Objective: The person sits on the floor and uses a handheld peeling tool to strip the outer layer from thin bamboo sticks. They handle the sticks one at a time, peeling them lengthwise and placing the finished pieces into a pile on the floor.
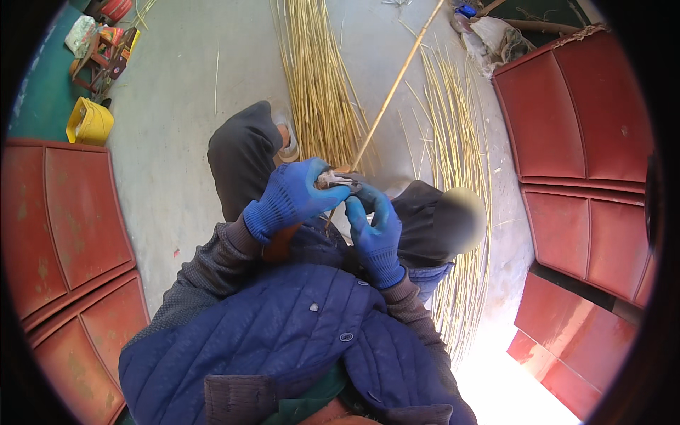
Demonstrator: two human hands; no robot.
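My left hand (pixel 294 195), in a blue knitted work glove, is closed around a small grey-and-whitish object (pixel 333 180) in front of my chest. Its kind is hard to make out, as the fingers cover part of it. My right hand (pixel 377 234), gloved the same way, has its bent fingers and thumb pinched at the object's dark right side. A long pale cane (pixel 391 92) slants down from the upper right and passes behind the object. Its lower end shows beneath the hands, between my knees. Whether a hand also grips the cane is hidden.
A thick bundle of canes (pixel 319 85) lies on the grey floor ahead; a looser pile (pixel 457 134) lies to the right. Red padded seats (pixel 78 219) line the left, with more red seats (pixel 567 113) on the right. A yellow bucket (pixel 90 122) stands far left. A blurred round thing hangs near my right knee.
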